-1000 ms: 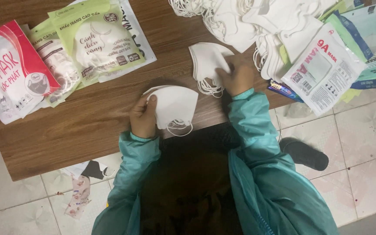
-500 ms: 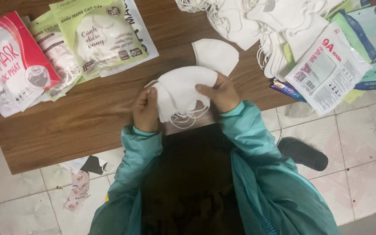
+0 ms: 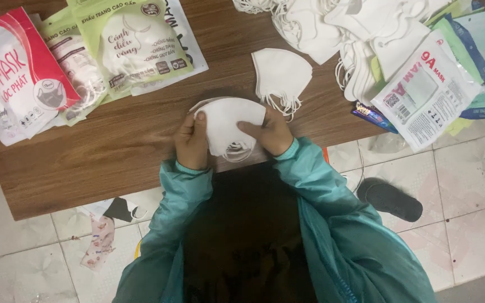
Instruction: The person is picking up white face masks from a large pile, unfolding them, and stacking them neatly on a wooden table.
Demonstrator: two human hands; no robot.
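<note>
- White face masks (image 3: 228, 126), a small stack of them folded flat, sit at centre frame in the head view, held between both hands just over the near edge of the wooden table (image 3: 85, 163).
- Left hand (image 3: 192, 140) grips the stack's left edge, fingers curled round it, thumb on top.
- Right hand (image 3: 270, 133) clamps the right edge, thumb pressed onto the top mask; ear loops hang out below the stack.
- Both hands closed on the stack, neither one free.
- Single folded mask (image 3: 280, 76) lies on the table just above and right of the hands, loops trailing toward them; not touching the stack.
- Loose mask heap (image 3: 355, 28) across the top right of the frame looks large and unsorted, so by my read most of the gathering is left.
- Stack in hand looks thin, a few pieces at most; exact count can't be told.
- Printed pouches: red-and-white pouch (image 3: 15, 78) at upper left, green pouch (image 3: 136, 42) beside it overlapping others, white pouch with red print (image 3: 428, 92) at right, partly hanging off the table edge.
- Can't tell which pouches are filled or sealed; none is open near the hands.
- Judgement: early to middle stage; stack being squared, bagging not yet begun.
- Floor, lower frame: dark slipper (image 3: 391, 197) on the tiles at right, paper scraps (image 3: 105, 235) at lower left.
</note>
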